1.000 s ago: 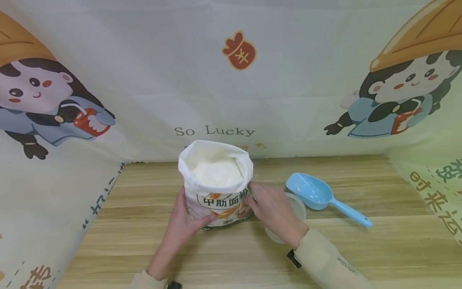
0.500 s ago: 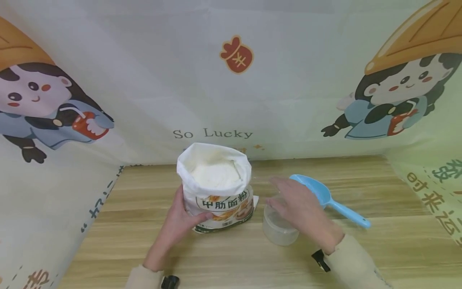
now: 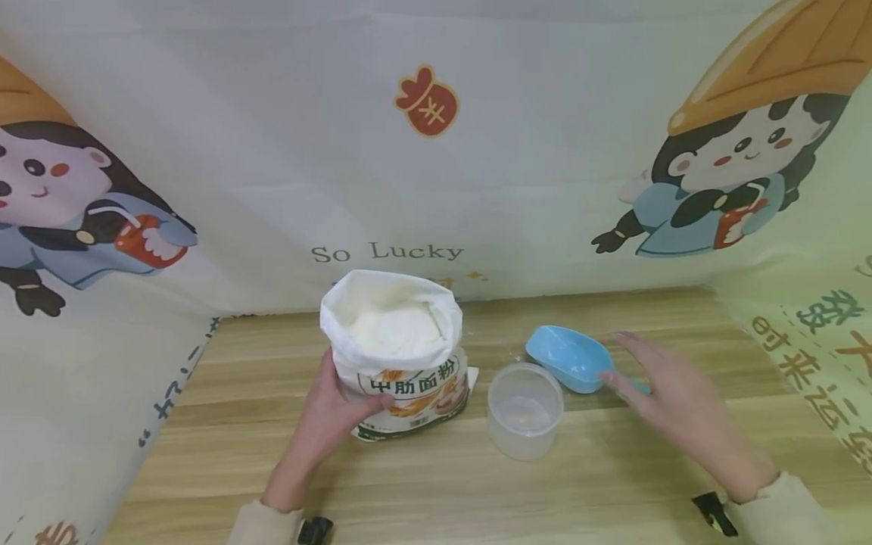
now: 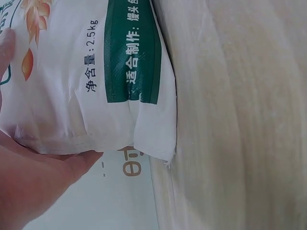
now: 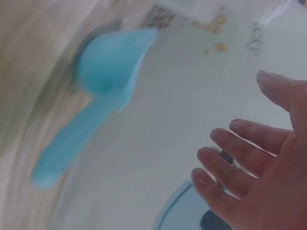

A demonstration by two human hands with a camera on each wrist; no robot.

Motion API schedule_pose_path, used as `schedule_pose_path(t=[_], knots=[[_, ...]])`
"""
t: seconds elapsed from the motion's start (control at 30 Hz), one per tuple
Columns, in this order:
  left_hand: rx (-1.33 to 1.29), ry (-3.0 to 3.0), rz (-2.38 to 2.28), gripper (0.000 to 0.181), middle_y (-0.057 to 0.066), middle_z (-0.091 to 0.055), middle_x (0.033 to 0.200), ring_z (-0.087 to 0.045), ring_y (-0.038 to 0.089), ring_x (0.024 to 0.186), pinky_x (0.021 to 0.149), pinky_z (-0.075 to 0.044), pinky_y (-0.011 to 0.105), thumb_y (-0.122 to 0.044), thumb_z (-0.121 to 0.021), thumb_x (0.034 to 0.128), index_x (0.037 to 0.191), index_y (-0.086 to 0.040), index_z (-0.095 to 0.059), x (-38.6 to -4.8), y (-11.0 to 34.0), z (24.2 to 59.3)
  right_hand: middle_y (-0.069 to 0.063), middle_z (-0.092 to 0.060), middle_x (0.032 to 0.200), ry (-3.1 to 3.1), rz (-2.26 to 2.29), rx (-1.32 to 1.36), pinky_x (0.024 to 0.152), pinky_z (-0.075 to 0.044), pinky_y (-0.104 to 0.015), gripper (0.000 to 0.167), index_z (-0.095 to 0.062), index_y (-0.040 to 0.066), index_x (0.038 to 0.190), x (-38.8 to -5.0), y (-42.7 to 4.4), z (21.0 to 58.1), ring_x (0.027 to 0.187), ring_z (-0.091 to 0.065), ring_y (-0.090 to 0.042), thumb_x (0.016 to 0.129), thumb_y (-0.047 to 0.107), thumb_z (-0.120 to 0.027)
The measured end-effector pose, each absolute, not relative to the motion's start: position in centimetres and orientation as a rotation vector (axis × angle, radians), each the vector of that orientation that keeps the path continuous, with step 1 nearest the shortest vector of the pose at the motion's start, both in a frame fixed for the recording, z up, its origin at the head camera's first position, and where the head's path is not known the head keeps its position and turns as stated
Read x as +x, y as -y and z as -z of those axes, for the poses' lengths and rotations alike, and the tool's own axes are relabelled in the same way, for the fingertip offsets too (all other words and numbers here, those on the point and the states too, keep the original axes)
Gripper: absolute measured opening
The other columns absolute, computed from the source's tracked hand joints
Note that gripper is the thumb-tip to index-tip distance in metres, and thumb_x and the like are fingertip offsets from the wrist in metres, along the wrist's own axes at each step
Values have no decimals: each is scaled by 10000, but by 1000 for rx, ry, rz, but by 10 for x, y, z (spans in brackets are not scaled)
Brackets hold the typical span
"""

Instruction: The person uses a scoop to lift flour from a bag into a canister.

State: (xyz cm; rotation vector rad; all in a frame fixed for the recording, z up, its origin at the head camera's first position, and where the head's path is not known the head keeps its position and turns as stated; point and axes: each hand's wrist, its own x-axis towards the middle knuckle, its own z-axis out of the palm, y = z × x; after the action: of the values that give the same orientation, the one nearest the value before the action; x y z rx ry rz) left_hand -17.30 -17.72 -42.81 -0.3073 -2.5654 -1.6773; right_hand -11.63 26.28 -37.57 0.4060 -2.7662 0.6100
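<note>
A white paper flour bag (image 3: 409,412) stands on the table, its rim rolled outward and white flour (image 3: 395,329) showing inside. My left hand (image 3: 334,412) grips its left side, thumb across the front and fingers behind; the left wrist view shows the bag's lower part (image 4: 62,96) beside the hand. Further right, a blue scoop (image 3: 568,357) lies on the table with nothing in its bowl. Over its handle hovers my right hand (image 3: 681,409), holding nothing; in the right wrist view its fingers (image 5: 230,172) are spread and dusted with flour, apart from the scoop.
A clear round plastic tub (image 3: 524,416) stands between the bag and the scoop, its top uncovered. Behind the wooden table (image 3: 436,499) rises a printed cloth backdrop (image 3: 531,166), which also runs along both sides.
My right hand has let go of the bag's right side, passed over the tub and moved right to above the scoop's handle. My left hand stays on the bag.
</note>
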Motion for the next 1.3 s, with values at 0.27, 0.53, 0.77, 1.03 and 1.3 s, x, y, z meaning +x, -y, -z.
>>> schedule_pose_path(t=[0.27, 0.53, 0.77, 1.03, 1.3], knots=[[-288, 2573, 1661, 1083, 150, -534, 1445, -494, 381, 1346, 1158, -330, 636, -172, -956, 718, 1575, -114, -297, -172, 181, 428, -346, -508, 1444, 2859, -558, 330, 1057, -377, -724, 617, -513, -82, 1440, -123, -288, 391, 1300, -469, -577, 1001, 312, -693], [-327, 2565, 1650, 1101, 120, -533, 1444, -508, 370, 1335, 1143, -347, 646, -171, -959, 701, 1580, -138, -297, -173, 179, 428, -344, -517, 1436, 2948, -535, 302, 1048, -398, -713, 686, -536, -100, 1408, -133, -295, 418, 1294, -481, -573, 992, 425, -685], [-285, 2596, 1626, 1085, 144, -529, 1449, -492, 385, 1351, 1153, -339, 638, -209, -960, 716, 1574, -120, -302, -172, 179, 427, -343, -577, 1352, 2937, -517, 323, 938, -476, -708, 636, -595, -71, 1345, -137, -298, 434, 1201, -554, -571, 950, 405, -742], [-270, 2606, 1616, 1108, 124, -530, 1448, -491, 376, 1355, 1152, -336, 641, -187, -964, 696, 1577, -133, -295, -170, 179, 426, -332, -627, 1263, 2929, -546, 342, 869, -512, -681, 622, -605, -80, 1318, -141, -297, 443, 1127, -601, -544, 917, 360, -786], [-261, 2609, 1618, 1124, 136, -523, 1459, -490, 390, 1354, 1142, -345, 650, -202, -964, 692, 1586, -126, -287, -171, 179, 427, -156, -664, 993, 2917, -556, 346, 702, -550, -517, 489, -654, -70, 1203, -143, -297, 449, 857, -634, -312, 919, 304, -789]])
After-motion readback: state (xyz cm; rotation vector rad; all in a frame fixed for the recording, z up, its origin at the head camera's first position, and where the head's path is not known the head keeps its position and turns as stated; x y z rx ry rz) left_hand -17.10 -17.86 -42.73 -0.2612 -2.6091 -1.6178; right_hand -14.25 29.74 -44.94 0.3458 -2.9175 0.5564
